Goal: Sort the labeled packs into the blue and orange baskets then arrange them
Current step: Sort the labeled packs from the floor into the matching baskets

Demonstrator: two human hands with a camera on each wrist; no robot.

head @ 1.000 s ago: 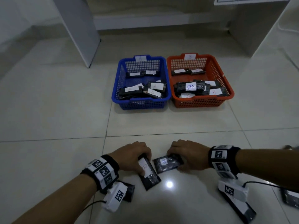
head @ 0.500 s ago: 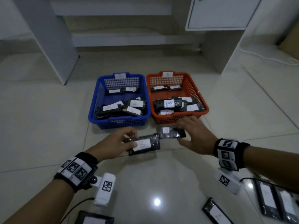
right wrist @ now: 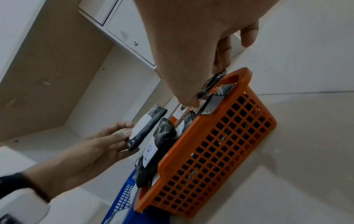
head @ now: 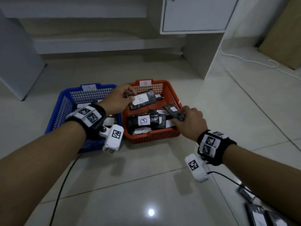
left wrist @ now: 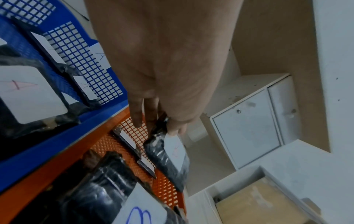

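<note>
From the head view, both hands have come up off the floor tiles to the orange basket; the left hand pinches a B-labelled pack above its far half, the right hand grips a second pack over the near right corner, so two more packs are nearly sorted.

Left wrist: thumb and fingers clamp the pack's end; its label reads faintly, probably B.

Right wrist: curled fingers hold the dark pack just above the rim; the blue basket sits beside.
</note>
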